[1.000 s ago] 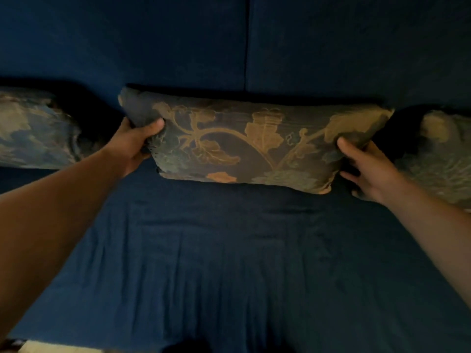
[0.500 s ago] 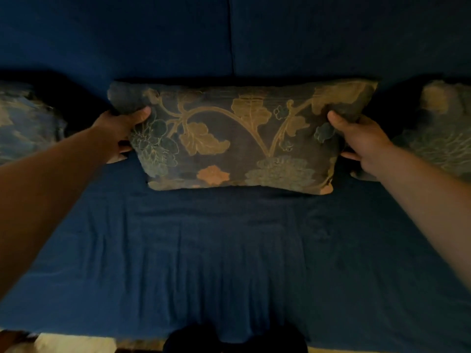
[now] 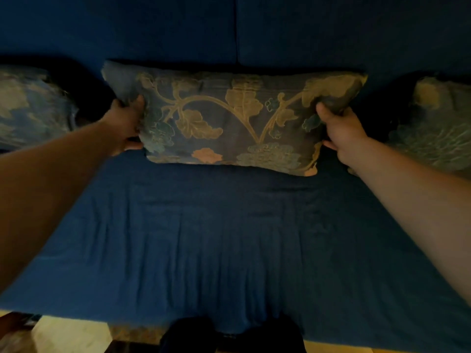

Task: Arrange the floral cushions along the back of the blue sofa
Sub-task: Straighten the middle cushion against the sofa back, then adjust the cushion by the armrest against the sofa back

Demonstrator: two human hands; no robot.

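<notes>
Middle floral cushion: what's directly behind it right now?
Behind the middle floral cushion rises the blue sofa backrest, its seam running down behind it. Whether they touch is hidden by the cushion itself.

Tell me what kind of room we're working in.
Probably a home living room: a blue sofa with floral cushions along its back, the middle cushion gripped by both hands, and pale floor below.

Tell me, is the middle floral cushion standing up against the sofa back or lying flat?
Standing up. The middle cushion rests on its long edge, patterned face forward, top against the sofa back, gripped by left hand and right hand.
</notes>
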